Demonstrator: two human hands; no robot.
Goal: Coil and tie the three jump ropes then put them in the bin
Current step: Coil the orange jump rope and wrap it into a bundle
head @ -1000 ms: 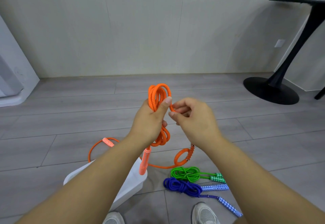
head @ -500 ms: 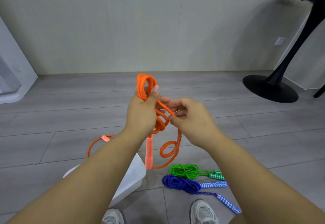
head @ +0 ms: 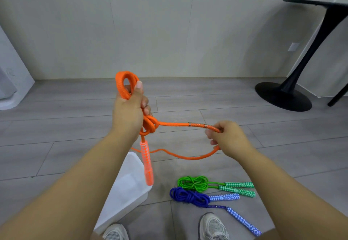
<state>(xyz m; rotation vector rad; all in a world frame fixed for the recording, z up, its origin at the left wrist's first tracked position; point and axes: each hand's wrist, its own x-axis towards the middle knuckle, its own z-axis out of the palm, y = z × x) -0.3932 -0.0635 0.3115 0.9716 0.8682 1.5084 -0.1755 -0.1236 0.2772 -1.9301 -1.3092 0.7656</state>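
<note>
— What are your hands doing?

— My left hand (head: 130, 115) is closed around the orange rope (head: 128, 87) coil, keeping its loops together. My right hand (head: 226, 136) pinches the free strand and draws it sideways, I'd say to cinch the wrap.

— And the rest?

— The green rope (head: 194, 182) and blue rope (head: 190, 196) lie tied on the floor, beside the white bin (head: 130, 183).

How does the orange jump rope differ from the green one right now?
The orange jump rope is held in the air, its coil in the left hand and a strand pulled sideways by the right hand; the green jump rope lies on the floor. Orange is partly loose; green is fully bundled. Both have patterned handles.
</note>
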